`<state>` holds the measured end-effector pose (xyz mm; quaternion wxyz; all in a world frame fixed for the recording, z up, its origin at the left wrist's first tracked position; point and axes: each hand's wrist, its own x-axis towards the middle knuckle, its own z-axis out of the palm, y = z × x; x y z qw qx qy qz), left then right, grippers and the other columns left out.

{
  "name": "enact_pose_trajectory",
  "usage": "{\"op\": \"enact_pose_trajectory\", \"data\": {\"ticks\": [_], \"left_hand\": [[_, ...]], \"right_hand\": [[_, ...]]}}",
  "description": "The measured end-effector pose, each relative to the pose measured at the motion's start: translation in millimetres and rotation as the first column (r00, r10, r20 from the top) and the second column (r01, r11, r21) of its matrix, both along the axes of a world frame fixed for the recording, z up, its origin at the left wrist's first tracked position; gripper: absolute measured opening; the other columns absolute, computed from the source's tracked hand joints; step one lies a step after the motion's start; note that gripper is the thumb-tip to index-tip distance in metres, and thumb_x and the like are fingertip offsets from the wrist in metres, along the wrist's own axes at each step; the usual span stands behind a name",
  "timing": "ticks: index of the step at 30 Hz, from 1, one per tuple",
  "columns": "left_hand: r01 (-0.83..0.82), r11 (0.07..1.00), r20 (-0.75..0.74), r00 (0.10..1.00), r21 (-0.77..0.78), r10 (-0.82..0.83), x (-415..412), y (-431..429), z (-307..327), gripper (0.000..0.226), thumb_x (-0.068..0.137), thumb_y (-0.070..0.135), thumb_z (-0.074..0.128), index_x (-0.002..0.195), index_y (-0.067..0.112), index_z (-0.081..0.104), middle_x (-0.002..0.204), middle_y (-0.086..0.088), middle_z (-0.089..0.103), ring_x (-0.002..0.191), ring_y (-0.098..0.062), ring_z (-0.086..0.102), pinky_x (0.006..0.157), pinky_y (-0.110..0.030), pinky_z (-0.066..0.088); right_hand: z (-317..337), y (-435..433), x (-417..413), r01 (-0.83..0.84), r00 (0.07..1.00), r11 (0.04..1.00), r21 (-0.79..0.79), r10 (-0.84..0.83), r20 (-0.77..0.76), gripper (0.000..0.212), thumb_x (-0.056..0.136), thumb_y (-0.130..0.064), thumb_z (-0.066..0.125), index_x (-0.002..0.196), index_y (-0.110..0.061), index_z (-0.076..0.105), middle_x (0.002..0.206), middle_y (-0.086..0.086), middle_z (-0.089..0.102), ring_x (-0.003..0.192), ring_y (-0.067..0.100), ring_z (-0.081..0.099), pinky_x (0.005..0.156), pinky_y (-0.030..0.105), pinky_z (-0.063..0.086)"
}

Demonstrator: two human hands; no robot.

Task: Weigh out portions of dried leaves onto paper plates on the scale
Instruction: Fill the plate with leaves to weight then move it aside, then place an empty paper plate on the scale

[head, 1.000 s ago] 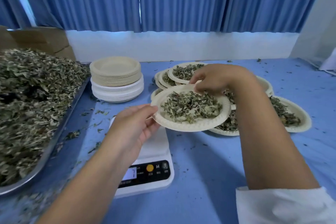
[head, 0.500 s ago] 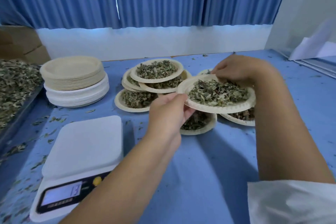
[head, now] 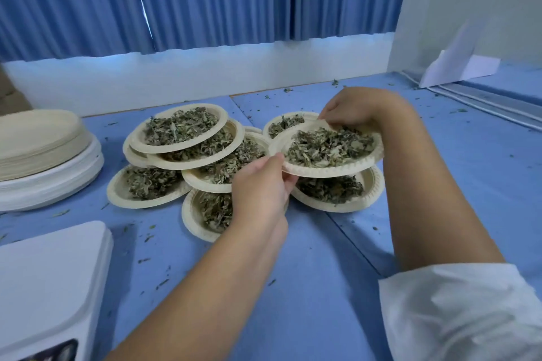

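A paper plate [head: 319,169] filled with dried leaves [head: 325,146] is held level above other filled plates. My left hand [head: 259,184] pinches its near left rim. My right hand [head: 356,110] grips its far right rim. Just beneath it lies another filled plate [head: 337,204] on the blue table. Several more filled plates [head: 181,129] overlap in a cluster to the left. The white scale [head: 50,281] sits bare at the lower left, apart from both hands.
A tall stack of empty paper plates [head: 41,155] stands at the far left. Leaf crumbs dot the blue table [head: 322,287]. A white wall [head: 469,9] and folded white paper [head: 457,67] are at the back right, blue curtains [head: 205,0] behind.
Both hands carried the filled plate off the scale and rightward, over the cluster of filled plates. The view swung right, so the leaf tray has left the frame.
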<state>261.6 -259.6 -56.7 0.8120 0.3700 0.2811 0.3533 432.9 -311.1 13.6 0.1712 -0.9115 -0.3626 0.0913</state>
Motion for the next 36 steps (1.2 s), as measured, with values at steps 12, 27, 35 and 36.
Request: {"op": "enact_pose_trajectory", "data": {"ticks": [12,27,35,36], "left_hand": [[-0.071,0.997,-0.051,0.996,0.027,0.072,53,-20,-9,0.033,0.091,-0.001,0.047,0.063,0.014,0.051,0.055,0.004,0.052,0.056,-0.009,0.047,0.064,-0.024,0.041],[-0.064,0.990,-0.093,0.993,0.127,0.076,63,-26,-19,0.025,0.088,0.000,0.047,0.071,0.018,0.046,0.067,0.003,0.041,0.056,-0.004,0.037,0.054,-0.015,0.029],[-0.024,0.976,-0.069,0.997,0.214,0.039,58,-28,-18,0.012,0.088,0.000,0.049,0.089,0.010,0.053,0.053,0.013,0.053,0.043,0.008,0.048,0.048,-0.003,0.041],[-0.010,0.974,-0.068,0.997,0.227,0.026,58,-29,-17,0.014,0.088,-0.002,0.048,0.085,0.011,0.053,0.048,0.017,0.054,0.043,0.010,0.049,0.047,-0.003,0.041]], "right_hand": [[-28,9,54,-0.003,1.000,0.995,0.104,0.002,0.012,0.040,0.090,-0.005,0.041,0.124,0.012,0.050,0.133,0.027,0.050,0.120,0.043,0.050,0.100,0.055,0.040],[-56,21,78,0.135,0.989,0.952,0.273,-0.112,-0.099,0.038,0.088,-0.002,0.041,0.060,-0.018,0.020,0.062,0.003,0.018,0.057,0.017,0.016,0.055,0.031,0.016],[-69,40,77,0.249,0.968,0.943,0.221,-0.241,-0.066,0.039,0.084,0.000,0.038,0.059,-0.019,0.017,0.057,-0.001,0.015,0.051,0.016,0.012,0.045,0.027,0.012],[-70,40,78,0.260,0.966,0.942,0.213,-0.253,-0.060,0.038,0.083,0.001,0.038,0.058,-0.019,0.017,0.057,-0.001,0.015,0.050,0.015,0.012,0.044,0.026,0.012]]}}
